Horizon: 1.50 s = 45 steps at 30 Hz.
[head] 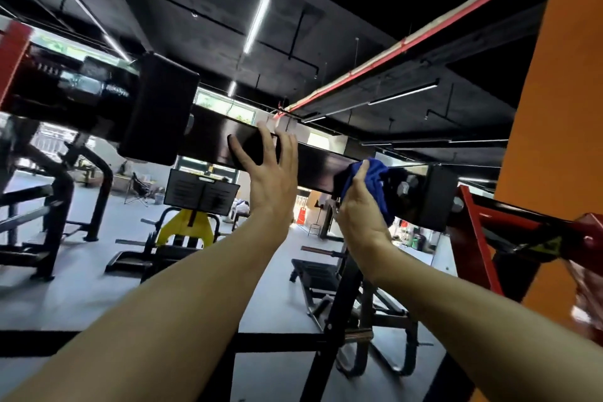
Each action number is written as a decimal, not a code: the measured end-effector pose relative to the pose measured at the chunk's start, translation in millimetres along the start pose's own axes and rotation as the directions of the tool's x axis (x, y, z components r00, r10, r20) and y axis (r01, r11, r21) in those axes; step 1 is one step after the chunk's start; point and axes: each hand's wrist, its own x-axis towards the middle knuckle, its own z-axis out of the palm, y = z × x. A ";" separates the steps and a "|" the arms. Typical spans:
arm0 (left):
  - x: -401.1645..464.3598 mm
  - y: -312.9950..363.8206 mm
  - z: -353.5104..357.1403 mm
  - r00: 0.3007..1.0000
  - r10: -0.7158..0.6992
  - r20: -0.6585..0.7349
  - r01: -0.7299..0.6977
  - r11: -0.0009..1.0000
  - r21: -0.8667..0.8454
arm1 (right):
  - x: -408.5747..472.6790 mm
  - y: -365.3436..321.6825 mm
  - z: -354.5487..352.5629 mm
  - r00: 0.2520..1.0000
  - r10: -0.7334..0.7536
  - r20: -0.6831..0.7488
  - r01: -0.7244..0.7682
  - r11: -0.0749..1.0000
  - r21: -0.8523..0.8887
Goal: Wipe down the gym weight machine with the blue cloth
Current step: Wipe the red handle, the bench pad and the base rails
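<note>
A black square crossbar (313,163) of the weight machine runs overhead from upper left down to the right, between two black end blocks. My left hand (267,170) reaches up to its middle, thumb under the bar and fingers over its near face. My right hand (359,206) grips the bunched blue cloth (375,179) and holds it against the bar's right end, beside the right end block (434,196). Both forearms stretch up from the bottom of the view.
Red frame members (476,232) meet the bar at the right, and another red post (13,62) stands at the far left. An orange wall (554,140) rises on the right. Benches and other machines, one yellow (186,225), stand on the grey floor below.
</note>
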 end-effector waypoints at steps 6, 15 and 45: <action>-1.6 -5.1 -4.6 1.000 0.005 0.028 -0.007 0.998 0.064 | -43.5 9.4 -2.3 0.971 -0.189 -0.149 0.223 0.938 0.266; -23.5 35.2 -89.2 0.998 0.011 0.058 0.024 0.819 -0.574 | -153.8 74.0 45.4 0.727 -0.315 -0.610 0.628 0.665 0.404; -111.9 109.2 -138.5 0.890 0.282 -0.359 -0.344 0.931 -0.120 | -262.6 76.4 57.1 0.995 -0.094 0.022 0.018 0.403 0.915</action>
